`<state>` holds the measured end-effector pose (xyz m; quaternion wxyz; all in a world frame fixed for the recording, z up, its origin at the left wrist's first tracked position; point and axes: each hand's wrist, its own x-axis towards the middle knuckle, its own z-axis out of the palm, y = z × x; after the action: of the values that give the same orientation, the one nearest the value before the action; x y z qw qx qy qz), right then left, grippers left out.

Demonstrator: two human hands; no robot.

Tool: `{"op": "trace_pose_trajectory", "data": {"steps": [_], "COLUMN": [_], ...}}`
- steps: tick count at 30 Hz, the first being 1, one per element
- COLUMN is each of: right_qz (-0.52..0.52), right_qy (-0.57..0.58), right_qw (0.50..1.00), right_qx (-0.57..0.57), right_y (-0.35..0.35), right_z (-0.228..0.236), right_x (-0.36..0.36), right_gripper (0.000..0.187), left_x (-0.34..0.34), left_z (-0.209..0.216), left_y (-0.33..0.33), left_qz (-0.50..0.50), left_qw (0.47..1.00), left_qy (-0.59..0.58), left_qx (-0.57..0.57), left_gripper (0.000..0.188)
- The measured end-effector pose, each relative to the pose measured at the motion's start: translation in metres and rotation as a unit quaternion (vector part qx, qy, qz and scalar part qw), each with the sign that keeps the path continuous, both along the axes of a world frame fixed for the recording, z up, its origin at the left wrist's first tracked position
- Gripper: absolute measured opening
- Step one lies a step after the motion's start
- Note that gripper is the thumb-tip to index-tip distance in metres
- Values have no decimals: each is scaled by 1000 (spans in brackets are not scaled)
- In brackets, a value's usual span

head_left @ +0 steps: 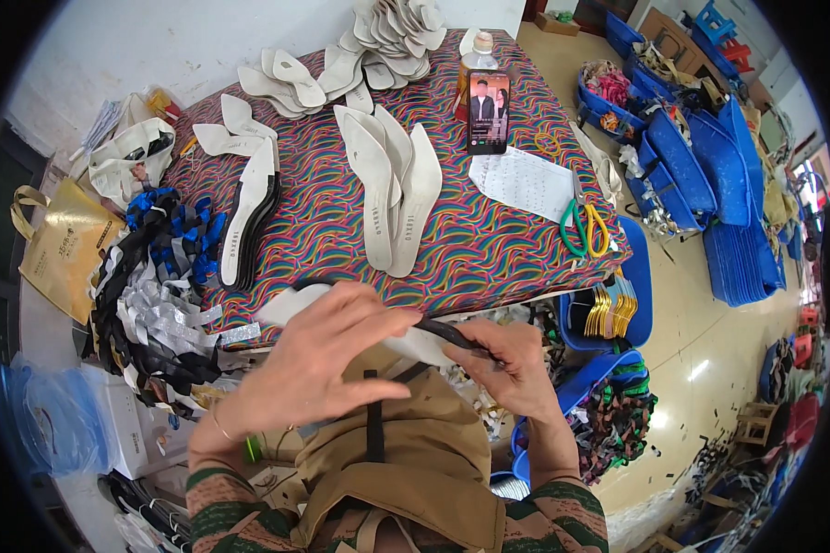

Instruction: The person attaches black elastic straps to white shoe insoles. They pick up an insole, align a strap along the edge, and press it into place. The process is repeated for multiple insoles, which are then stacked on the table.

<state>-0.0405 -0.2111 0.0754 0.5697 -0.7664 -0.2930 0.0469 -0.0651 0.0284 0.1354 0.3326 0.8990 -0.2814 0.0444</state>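
Over my lap I have a white shoe insole [419,347] with a black strip [447,333] along its edge. My right hand [512,364] is closed, pinching the insole's right end and the strip. Across the middle lies my left hand [327,346], its fingers stretched along the strip and its thumb standing apart; it hides part of the insole. On the patterned table ahead are several loose white insoles [378,198]. Left of these, a stack of black-edged insoles [249,217] rests near more plain ones [235,129].
A phone [488,112] leans by a bottle [480,53], with paper [526,184] and scissors [586,229] nearby. Black, blue and silver strips [157,304] hang at the table's left. Blue bins [650,286] stand at right. Insoles are heaped at the back [387,41].
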Motion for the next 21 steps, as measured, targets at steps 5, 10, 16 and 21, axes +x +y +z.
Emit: {"op": "trace_pose_trajectory", "data": {"steps": [5, 10, 16, 21], "right_qz": [6, 59, 150, 298], "right_qy": [-28, 29, 168, 269], "right_qw": [1000, 998, 965, 905], "right_qx": [-5, -4, 133, 142], "right_y": [7, 2, -28, 1], "right_z": [2, 4, 2, -19], "right_x": [-8, -8, 32, 32], "right_gripper": [21, 20, 28, 21], "left_x": [24, 19, 12, 8], "left_z": [9, -26, 4, 34], "left_y": [-4, 0, 2, 1], "left_qz": [-19, -118, -106, -88], "left_qw": [998, 945, 984, 972], "left_qy": [2, 300, 76, 6], "left_qx": [67, 65, 121, 219], "left_gripper": [55, 42, 29, 39]}}
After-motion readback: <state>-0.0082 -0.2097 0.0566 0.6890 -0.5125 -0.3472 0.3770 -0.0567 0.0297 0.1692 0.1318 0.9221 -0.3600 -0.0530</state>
